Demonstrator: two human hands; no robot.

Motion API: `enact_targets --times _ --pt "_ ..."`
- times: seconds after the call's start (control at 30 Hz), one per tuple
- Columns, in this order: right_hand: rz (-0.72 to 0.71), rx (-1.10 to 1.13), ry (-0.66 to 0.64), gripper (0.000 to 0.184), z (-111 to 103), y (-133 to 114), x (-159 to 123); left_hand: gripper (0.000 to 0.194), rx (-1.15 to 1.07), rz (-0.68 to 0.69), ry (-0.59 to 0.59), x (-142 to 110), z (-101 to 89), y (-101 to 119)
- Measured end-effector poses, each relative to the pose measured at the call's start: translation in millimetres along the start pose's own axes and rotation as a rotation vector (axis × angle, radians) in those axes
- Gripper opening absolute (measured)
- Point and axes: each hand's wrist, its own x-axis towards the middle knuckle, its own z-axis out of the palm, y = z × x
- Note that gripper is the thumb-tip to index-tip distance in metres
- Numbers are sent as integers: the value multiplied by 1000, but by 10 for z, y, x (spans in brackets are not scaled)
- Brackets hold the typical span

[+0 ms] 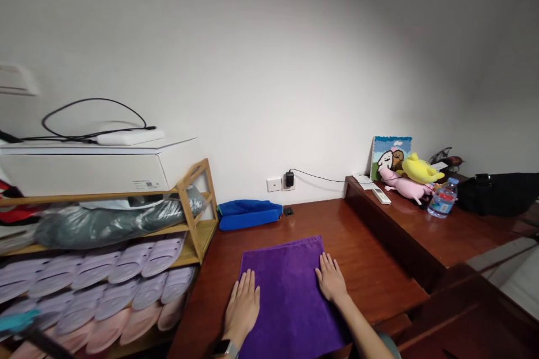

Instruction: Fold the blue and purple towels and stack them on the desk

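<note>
A folded purple terry towel [290, 297] lies flat on a glossy reddish-brown wooden surface [379, 269]. My left hand [242, 308] rests palm down with fingers spread, along the towel's left edge, a smartwatch [225, 349] on its wrist. My right hand [331, 277] lies flat on the towel near its right edge. Neither hand grips anything. The towel's near end runs out of view below the frame.
Left stands a bamboo rack [197, 219] holding lilac slippers [130, 261] and a grey plastic-wrapped bundle [109, 224]. A blue cushion [248, 215] sits by the wall. A raised wooden ledge [404, 224] on the right carries plush toys [416, 171] and a water bottle [443, 199].
</note>
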Motion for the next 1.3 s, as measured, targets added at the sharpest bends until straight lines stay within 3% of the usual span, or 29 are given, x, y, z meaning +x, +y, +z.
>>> enact_targets --times 0.17,0.23,0.33,0.43,0.5,0.57,0.73,0.8,0.87,1.0,1.1,1.17,1.3 --pt "-197 65 21 66 141 -609 231 61 -83 132 -34 367 -105 637" --pt "-244 84 6 65 232 -712 312 62 -89 142 -95 423 -116 741" --pt "-176 63 6 64 242 -487 366 64 -33 63 -120 349 -62 490" --pt "-45 16 -11 65 101 -86 379 66 32 -12 -92 237 0 49" --pt "-3 3 -11 66 0 28 403 66 45 -15 -68 250 0 -79" --pt "-30 18 26 66 -40 -74 462 66 17 24 -53 359 -45 27" --pt "-273 114 36 62 175 -743 701 60 -99 191 -156 778 -173 715" --pt "-285 108 7 62 267 -811 780 59 -102 171 -193 873 -142 754" --pt "-248 74 0 63 282 -671 835 60 -82 106 -173 902 -70 559" --pt "-94 -2 -25 65 90 -106 894 61 -8 -24 -106 868 42 -106" --pt "-3 -30 -55 67 -81 80 912 62 43 -67 -88 874 16 -298" --pt "21 -25 -28 67 -107 -31 897 63 40 -46 -67 885 -20 -161" --pt "-103 55 85 65 123 -538 748 62 -71 109 -10 810 0 429"
